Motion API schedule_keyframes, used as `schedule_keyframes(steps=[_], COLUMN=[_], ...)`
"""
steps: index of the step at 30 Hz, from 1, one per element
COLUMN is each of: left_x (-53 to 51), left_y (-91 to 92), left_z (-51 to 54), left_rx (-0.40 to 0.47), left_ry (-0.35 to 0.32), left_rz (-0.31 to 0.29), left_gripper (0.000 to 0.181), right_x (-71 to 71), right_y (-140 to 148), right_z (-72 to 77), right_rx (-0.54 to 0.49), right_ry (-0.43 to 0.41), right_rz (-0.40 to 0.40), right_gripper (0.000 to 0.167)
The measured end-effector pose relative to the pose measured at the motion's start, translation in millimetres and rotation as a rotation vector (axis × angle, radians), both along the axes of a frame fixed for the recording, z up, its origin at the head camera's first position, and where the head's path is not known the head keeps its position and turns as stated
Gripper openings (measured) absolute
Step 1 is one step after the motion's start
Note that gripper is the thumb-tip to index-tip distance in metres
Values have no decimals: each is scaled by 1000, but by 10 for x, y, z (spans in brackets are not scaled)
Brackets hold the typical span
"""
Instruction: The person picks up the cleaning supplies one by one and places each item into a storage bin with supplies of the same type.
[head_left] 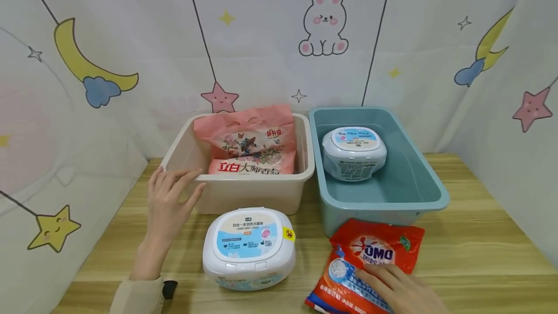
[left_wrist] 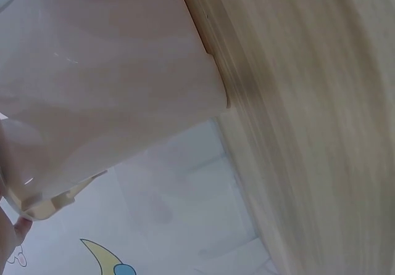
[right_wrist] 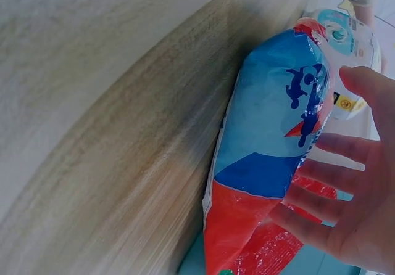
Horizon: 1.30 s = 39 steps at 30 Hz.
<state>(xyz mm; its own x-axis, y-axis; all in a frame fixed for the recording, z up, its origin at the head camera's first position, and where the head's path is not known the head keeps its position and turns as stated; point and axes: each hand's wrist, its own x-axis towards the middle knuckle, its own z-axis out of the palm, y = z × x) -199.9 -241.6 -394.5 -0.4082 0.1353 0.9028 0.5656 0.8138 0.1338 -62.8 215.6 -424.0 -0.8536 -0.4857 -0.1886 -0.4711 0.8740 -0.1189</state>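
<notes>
My left hand (head_left: pixel 170 200) is at the front left corner of a cream plastic bin (head_left: pixel 248 190), its fingers over the rim. A pink laundry detergent bag (head_left: pixel 257 142) leans inside that bin. At the lower right, my right hand (head_left: pixel 398 287) rests with extended fingers on a red OMO detergent bag (head_left: pixel 348 275) lying on the table. In the right wrist view, the fingers are spread along the top face of this bag (right_wrist: pixel 271 114), not wrapped round it. Between the hands stands a white lidded tub (head_left: pixel 249 246) with a blue label.
Right of the cream bin, a teal bin (head_left: pixel 418 202) holds a second white tub (head_left: pixel 354 154) near its left wall. The red bag lies close against the teal bin's front. A printed cloth (head_left: pixel 270 62) hangs behind the wooden table (head_left: pixel 471 265).
</notes>
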Motion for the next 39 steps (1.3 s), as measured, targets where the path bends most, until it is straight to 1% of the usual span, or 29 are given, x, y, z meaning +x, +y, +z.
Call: schedule_keyframes(steps=[7, 12, 15, 20, 27, 33, 39], left_x=[15, 17, 11, -1, -24, -26, -20], left_y=[3, 14, 25, 42, 51, 51, 53], left_z=[-2, -1, -5, -12, -16, -25, -35], left_rx=[15, 28, 37, 46, 43, 44, 45], left_ry=[9, 8, 7, -2, -20, -26, -34], left_rz=[5, -3, -11, -13, -14, -17, -23], left_gripper=[37, 37, 37, 37, 37, 37, 37], right_x=[-4, -27, -38, -52, -43, -28, -35], right_y=[-39, -57, -61, -84, -99, -128, -165], right_z=[-8, -13, -12, -17, -74, -116, -127], right_rx=[-28, -38, -46, -34, -7, -27, -17], right_ry=[-44, -143, -186, -199, -168, -205, -212], right_rz=[-29, -80, -99, -102, -75, -111, -122], right_gripper=[93, 95, 95, 95, 95, 94, 93])
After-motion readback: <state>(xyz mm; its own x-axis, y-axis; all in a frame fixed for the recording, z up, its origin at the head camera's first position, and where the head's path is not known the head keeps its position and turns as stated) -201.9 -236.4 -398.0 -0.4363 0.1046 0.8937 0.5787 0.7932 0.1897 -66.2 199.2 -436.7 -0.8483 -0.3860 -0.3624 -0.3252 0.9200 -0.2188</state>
